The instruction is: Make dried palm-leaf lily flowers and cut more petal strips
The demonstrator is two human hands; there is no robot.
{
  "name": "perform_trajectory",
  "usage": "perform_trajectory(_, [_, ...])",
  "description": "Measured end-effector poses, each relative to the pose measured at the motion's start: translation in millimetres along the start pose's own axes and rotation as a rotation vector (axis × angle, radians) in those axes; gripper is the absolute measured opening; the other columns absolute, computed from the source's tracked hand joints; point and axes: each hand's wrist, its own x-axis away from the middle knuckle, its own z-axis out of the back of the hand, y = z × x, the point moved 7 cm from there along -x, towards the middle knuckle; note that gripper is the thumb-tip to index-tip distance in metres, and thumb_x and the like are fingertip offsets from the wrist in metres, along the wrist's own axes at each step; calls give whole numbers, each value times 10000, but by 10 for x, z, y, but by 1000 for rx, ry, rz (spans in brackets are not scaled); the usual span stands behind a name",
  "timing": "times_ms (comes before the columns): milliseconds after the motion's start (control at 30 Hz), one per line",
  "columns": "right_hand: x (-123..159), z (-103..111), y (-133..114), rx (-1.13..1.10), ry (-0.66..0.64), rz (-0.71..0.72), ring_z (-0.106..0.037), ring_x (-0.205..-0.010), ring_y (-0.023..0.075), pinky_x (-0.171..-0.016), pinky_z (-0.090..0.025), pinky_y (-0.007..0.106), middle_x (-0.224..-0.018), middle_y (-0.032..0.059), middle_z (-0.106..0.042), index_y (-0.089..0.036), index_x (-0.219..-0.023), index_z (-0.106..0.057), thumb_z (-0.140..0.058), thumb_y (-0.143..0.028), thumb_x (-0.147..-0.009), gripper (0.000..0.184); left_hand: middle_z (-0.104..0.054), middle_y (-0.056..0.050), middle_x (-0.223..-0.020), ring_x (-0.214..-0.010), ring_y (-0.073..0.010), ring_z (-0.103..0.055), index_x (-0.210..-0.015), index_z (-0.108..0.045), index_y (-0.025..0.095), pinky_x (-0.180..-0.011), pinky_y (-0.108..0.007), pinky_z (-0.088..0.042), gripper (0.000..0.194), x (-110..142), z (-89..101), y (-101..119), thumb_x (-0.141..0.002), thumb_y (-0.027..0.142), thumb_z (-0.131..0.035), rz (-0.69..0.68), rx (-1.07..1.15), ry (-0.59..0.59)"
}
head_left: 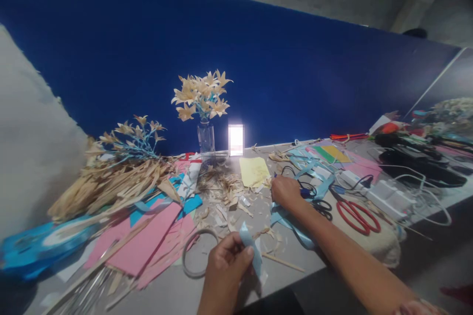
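My left hand (229, 261) is at the front of the table, pinching a light blue strip (251, 251) between thumb and fingers. The strip stands up from the grip, and its lower end hangs below my thumb. My right hand (286, 191) reaches further back, beside a yellow paper (255, 172). Its fingers curl down and away from view, so what they grip cannot be made out. Black-handled scissors (322, 208) and a light blue ribbon (295, 229) lie close to my right wrist. A grey tape roll (200, 253) rests left of my left hand.
A glass vase (206, 140) with cream flowers (203, 93) stands against the blue wall. Pink sheets (148, 236) and dried husks (111, 189) cover the left side. Red-handled scissors (358, 217) and a white power strip (391, 199) with cables sit right.
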Motion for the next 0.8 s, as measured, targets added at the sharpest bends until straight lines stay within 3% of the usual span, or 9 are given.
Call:
perform_trajectory(133, [5,211,16,-212,32,16,-698,-841,274,-717,-471,315,-865,172,-743,-115,-789,-739,-601,-147,-829,148,-602,-7,-628,-542,-100,-504,-760,-704,148,-503,-208,-406,327,11,25,38,-636,410,-857,0,9,25])
perform_trajectory(267, [139,479,-21,-479,32,124,-645,-701,169,-627,-461,253,-837,59,-734,-170,-870,-709,-557,-329,-896,221,-625,-20,-640,-556,-122,-539,-792,-719,155,-514,-226,-431,301,8,9,92,-649,386,-850,23,54,25])
perform_trajectory(333, [273,527,-101,-750,-14,167,-573,-586,125,-553,-433,238,-827,43,-719,-170,-872,-676,-549,-395,-894,259,-633,-18,-649,-558,-124,-542,-797,-724,164,-536,-241,-453,278,-3,-28,136,-662,378,-840,23,64,10])
perform_trajectory(400, [434,508,-223,-1180,-97,178,-481,-518,90,-500,-378,228,-829,41,-697,-166,-830,-645,-618,-427,-852,264,-664,-27,-702,-597,-135,-564,-830,-744,174,-571,-253,-474,260,-19,-62,204,-677,367,-827,-5,38,12])
perform_trajectory(500, [669,421,-423,-1594,-187,124,-379,-498,59,-473,-294,208,-747,0,-629,-161,-766,-635,-753,-438,-768,301,-742,-75,-923,-781,-181,-634,-948,-775,191,-681,-269,-506,298,-43,-122,306,-692,340,-805,-73,-35,15])
perform_trajectory(567, [790,382,-509,-1651,-169,74,-343,-502,57,-465,-258,201,-659,-38,-552,-159,-747,-648,-791,-422,-739,299,-751,-87,-970,-815,-192,-641,-938,-782,188,-701,-270,-508,280,-53,-180,317,-700,334,-791,-87,-72,-29])
perform_trajectory(633, [880,383,-563,-1641,-124,58,-351,-513,64,-466,-258,200,-620,-50,-515,-160,-742,-666,-792,-402,-738,272,-746,-75,-873,-740,-178,-629,-858,-777,176,-664,-265,-501,215,-50,-220,294,-716,338,-771,-89,-91,-75])
perform_trajectory(700, [945,417,-600,-1598,-79,91,-413,-549,81,-492,-307,206,-646,-32,-560,-163,-742,-685,-769,-384,-761,237,-719,-53,-750,-667,-165,-612,-778,-760,169,-636,-260,-492,167,-33,-217,280,-719,324,-760,-110,-113,-82])
perform_trajectory(800, [1015,474,-596,-1510,2,138,-550,-690,130,-614,-421,228,-775,12,-666,-173,-793,-715,-748,-356,-787,186,-706,-42,-698,-671,-177,-627,-733,-750,176,-652,-263,-496,122,11,-141,354,-734,298,-738,-230,-222,13])
